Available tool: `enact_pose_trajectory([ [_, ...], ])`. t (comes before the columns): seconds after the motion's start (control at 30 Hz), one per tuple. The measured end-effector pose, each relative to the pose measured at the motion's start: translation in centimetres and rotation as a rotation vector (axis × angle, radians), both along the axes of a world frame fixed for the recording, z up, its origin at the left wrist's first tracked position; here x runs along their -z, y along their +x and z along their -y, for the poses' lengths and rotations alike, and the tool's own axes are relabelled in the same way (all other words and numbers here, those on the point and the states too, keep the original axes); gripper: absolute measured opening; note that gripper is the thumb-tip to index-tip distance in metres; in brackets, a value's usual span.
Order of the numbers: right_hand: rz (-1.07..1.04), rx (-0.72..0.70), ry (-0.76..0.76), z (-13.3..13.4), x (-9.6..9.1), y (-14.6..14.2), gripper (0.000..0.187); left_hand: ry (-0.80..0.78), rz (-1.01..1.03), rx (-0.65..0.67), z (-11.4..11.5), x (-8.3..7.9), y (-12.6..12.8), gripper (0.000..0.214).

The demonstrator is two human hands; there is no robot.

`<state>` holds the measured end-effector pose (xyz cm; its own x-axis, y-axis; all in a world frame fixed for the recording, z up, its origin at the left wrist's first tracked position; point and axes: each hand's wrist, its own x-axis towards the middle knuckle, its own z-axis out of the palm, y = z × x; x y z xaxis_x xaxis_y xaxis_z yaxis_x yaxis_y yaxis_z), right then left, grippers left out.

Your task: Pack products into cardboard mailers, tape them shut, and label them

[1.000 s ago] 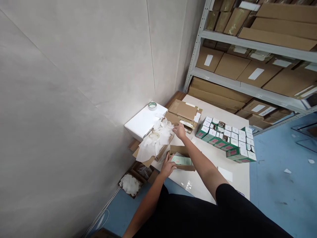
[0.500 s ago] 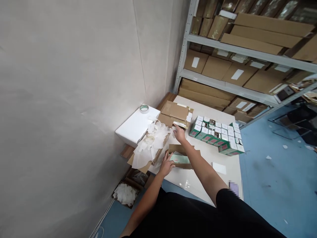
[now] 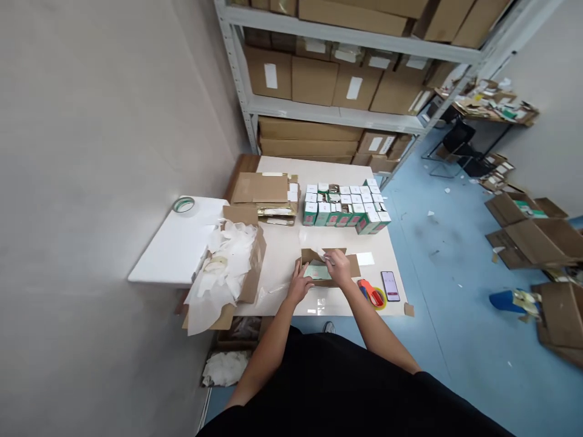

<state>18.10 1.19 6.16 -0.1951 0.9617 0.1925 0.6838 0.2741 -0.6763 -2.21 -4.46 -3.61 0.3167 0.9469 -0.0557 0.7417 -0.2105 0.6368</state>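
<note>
A small open cardboard box point(image 3: 350, 264) sits on the white table point(image 3: 282, 243) in front of me, with a pale green packet point(image 3: 317, 272) inside. My left hand point(image 3: 299, 284) rests against the box's left side, fingers curled on its edge. Over the box, my right hand point(image 3: 337, 266) pinches a piece of white wrapping paper point(image 3: 322, 255). An open carton of crumpled white paper point(image 3: 230, 255) lies to the left. Rows of green and white small boxes point(image 3: 344, 205) stand at the far side of the table.
A tape dispenser point(image 3: 373, 294) and a phone point(image 3: 390, 285) lie at the table's near right. A tape roll point(image 3: 183, 204) sits on a white foam lid point(image 3: 175, 246). Flat cartons point(image 3: 262, 188) lie behind. Shelves of cartons point(image 3: 319, 79) stand beyond; loose boxes point(image 3: 523, 233) litter the blue floor.
My right hand has come back from the paper carton to the small box, now holding white paper. The view has swung right and straightened, bringing in the floor and the shelving.
</note>
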Motion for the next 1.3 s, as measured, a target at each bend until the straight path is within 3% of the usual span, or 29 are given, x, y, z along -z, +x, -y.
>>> enact_pose_trajectory([
  [0.17,0.154,-0.006,-0.266,3.5,4.6,4.8,0.039,-0.095,-0.049,0.041,-0.8,1.1,4.2,0.013],
  [0.23,0.151,-0.015,-0.291,4.6,5.7,6.5,0.046,-0.132,-0.090,0.042,-0.3,1.4,5.2,0.017],
  [0.3,0.116,-0.006,-0.266,5.4,6.3,7.8,0.049,-0.128,-0.106,0.002,0.5,1.7,5.4,0.035],
  [0.37,0.070,0.028,-0.243,6.1,6.5,8.9,0.049,-0.110,-0.078,-0.126,1.4,2.1,5.0,0.066],
  [0.43,0.023,0.070,-0.221,6.5,6.6,9.8,0.047,-0.143,0.009,-0.364,2.1,2.5,4.2,0.090],
  [0.53,-0.023,0.112,-0.182,6.9,6.7,11.1,0.045,-0.360,0.289,-0.714,2.1,3.0,3.2,0.099],
  [0.6,-0.030,0.131,-0.162,7.1,7.0,12.1,0.045,-0.471,0.433,-0.794,1.8,3.1,2.9,0.096],
  [0.7,-0.011,0.209,-0.164,7.8,7.9,14.0,0.046,-0.404,0.521,-0.819,1.4,2.8,3.1,0.092],
  [0.8,0.038,0.300,-0.233,8.9,9.3,15.6,0.048,-0.303,0.487,-0.706,1.8,2.3,4.0,0.077],
  [0.87,0.057,0.328,-0.326,9.7,10.2,16.3,0.047,-0.265,0.283,-0.479,2.4,1.9,4.9,0.072],
  [0.93,0.052,0.331,-0.427,10.3,10.8,16.6,0.048,-0.239,0.001,-0.258,3.2,1.6,6.0,0.080],
  [1.0,0.031,0.314,-0.484,10.6,11.1,16.5,0.053,-0.224,-0.239,-0.148,4.0,1.4,7.1,0.092],
  [1.1,-0.006,0.210,-0.453,10.2,10.9,16.2,0.059,-0.216,-0.377,-0.162,4.7,1.5,8.2,0.097],
  [1.2,-0.009,-0.031,-0.395,9.5,10.6,15.9,0.066,-0.217,-0.343,-0.177,4.8,1.7,8.3,0.094],
  [1.3,0.047,-0.224,-0.440,9.0,11.0,15.8,0.082,-0.239,-0.301,-0.141,4.1,1.4,7.8,0.089],
])
